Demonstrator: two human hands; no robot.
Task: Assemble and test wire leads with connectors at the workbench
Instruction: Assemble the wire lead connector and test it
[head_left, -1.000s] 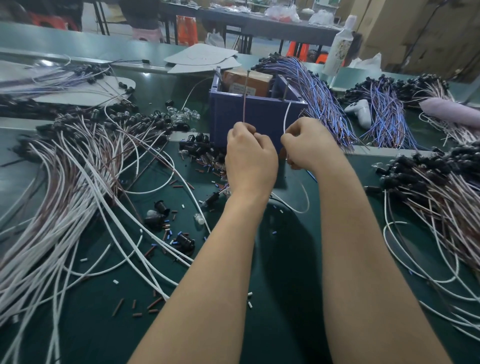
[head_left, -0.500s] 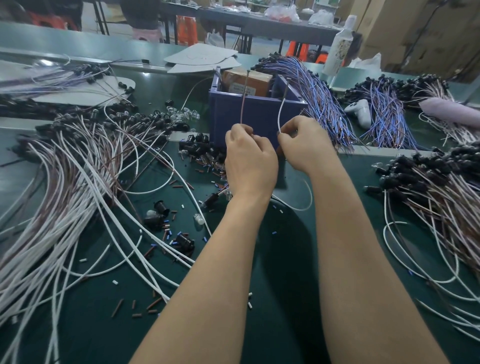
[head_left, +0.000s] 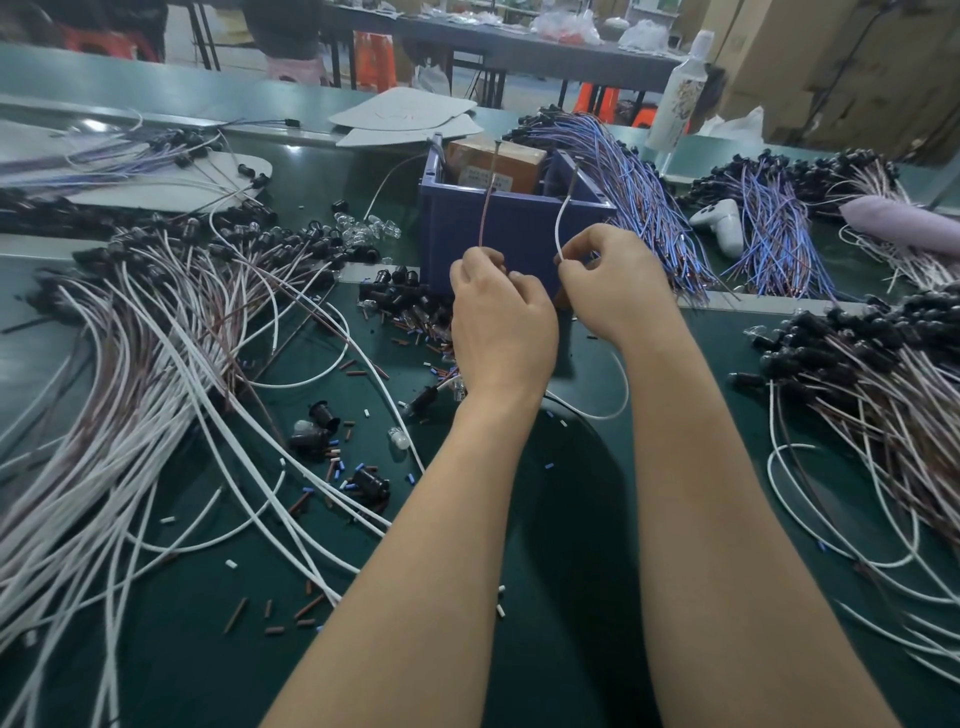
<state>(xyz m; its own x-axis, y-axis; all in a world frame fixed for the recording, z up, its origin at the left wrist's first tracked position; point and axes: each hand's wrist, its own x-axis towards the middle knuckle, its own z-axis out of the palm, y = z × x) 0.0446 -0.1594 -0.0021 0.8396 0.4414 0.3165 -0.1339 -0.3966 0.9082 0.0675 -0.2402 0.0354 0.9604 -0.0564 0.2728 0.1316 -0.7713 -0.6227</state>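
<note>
My left hand pinches a thin brown wire that rises straight up in front of the blue bin. My right hand pinches a white wire that curves upward to a brown tip near the bin's rim. Both hands are held close together above the green mat. Below my wrists a white wire loop lies on the mat, joined to a black connector with a clear bulb. What my fingers hold underneath is hidden.
A big fan of white and brown leads covers the left. Finished leads with black connectors lie at the right. Blue-purple wire bundles sit behind the bin. Loose connectors and cut sleeve bits litter the mat.
My right hand has moved slightly right, apart from the left, and its white wire now stands higher with its brown tip showing. The left hand keeps the brown wire upright.
</note>
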